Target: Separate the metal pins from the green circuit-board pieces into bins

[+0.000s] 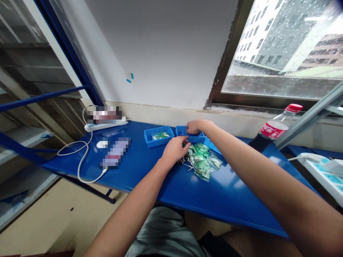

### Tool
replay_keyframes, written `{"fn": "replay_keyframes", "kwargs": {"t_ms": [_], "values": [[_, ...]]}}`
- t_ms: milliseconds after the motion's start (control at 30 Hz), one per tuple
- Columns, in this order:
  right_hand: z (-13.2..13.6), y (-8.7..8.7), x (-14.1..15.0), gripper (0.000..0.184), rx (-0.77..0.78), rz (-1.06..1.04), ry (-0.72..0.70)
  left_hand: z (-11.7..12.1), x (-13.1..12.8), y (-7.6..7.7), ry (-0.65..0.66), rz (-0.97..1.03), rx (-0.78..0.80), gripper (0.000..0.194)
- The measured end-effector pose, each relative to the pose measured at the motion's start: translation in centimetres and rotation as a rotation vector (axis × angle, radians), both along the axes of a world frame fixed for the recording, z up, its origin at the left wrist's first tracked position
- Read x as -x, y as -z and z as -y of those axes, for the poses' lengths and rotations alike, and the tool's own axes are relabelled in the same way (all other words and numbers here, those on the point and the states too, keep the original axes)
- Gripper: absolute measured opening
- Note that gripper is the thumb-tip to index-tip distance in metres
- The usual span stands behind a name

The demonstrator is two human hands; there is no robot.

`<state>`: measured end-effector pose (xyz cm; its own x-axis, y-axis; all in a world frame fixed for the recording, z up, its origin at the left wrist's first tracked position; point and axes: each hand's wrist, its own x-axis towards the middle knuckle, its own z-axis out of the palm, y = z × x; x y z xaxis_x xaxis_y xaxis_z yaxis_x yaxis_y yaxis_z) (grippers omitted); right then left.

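Note:
My left hand rests on the blue shelf with its fingers curled at the edge of a heap of small green bags and dark metal pins. My right hand hovers over a small blue bin, fingers bent together as in a pinch; what it holds is too small to make out. A second blue bin to the left contains a few green bags.
A white power strip and a looping white cable lie at the shelf's far left, beside a white plug and a blurred item. A cola bottle stands at the right near a metal rail. Another power strip lies far right.

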<state>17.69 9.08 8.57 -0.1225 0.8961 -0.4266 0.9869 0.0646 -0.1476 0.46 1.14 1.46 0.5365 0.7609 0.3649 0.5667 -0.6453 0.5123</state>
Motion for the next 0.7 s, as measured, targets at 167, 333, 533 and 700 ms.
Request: {"fn": "replay_keyframes", "kwargs": {"t_ms": [167,333,533,700], "values": [[0.2,-0.2,-0.2,0.014,0.009,-0.077,-0.03,-0.2,0.0,0.2,-0.004,-0.006,-0.007,0.041],[1.0,-1.1,-3.5,0.044,-0.258,-0.168,-0.169,-0.1,0.1,0.1,-0.015,0.009,-0.004,0.041],[2.1,2.1,-7.2,0.124,-0.287,-0.068,-0.141,-0.2,0.2,0.4,-0.016,0.021,-0.007,0.039],[3.9,3.8,-8.1,0.114,-0.56,-0.249,-0.135,-0.2,0.2,0.2,-0.027,0.092,-0.001,0.042]]}}
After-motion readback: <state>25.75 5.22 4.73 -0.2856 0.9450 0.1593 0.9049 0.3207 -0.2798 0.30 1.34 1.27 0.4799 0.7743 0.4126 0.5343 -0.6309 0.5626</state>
